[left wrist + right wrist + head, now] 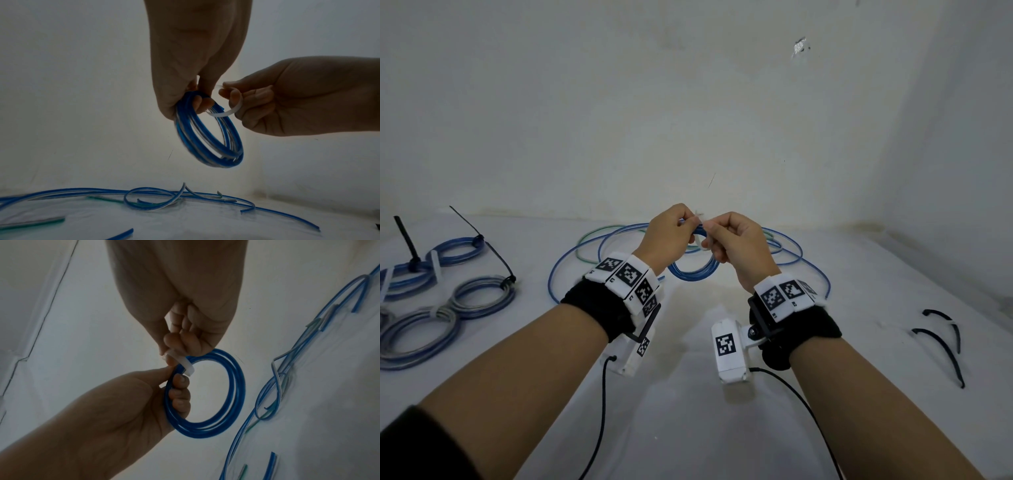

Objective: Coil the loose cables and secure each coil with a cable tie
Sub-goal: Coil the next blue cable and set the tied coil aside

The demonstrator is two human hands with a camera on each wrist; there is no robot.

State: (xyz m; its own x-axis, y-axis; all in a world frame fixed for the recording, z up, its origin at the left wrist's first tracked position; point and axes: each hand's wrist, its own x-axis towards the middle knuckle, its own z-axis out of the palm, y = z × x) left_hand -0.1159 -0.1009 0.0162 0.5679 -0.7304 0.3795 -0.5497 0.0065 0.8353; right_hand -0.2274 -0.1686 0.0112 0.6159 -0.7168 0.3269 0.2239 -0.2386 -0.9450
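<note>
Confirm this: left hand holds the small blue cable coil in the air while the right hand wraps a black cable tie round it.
Wrong colour. The cable tie is white, as the right wrist view shows. The rest stands: left hand holds the blue cable coil aloft, right hand wraps it.

Both my bare hands are raised together at mid-frame in the head view, forearms converging from the lower corners.

My left hand (666, 233) has its fingers (180, 395) curled round the small blue coil of plastic-sheathed cable (207, 134), which hangs from it. My right hand (739, 245) sits just beside it, knuckles up, thumb and forefinger pinching the thin translucent white plastic cable tie (228, 107) that curves under the coil's top. Each wrist wears a black band.
</note>
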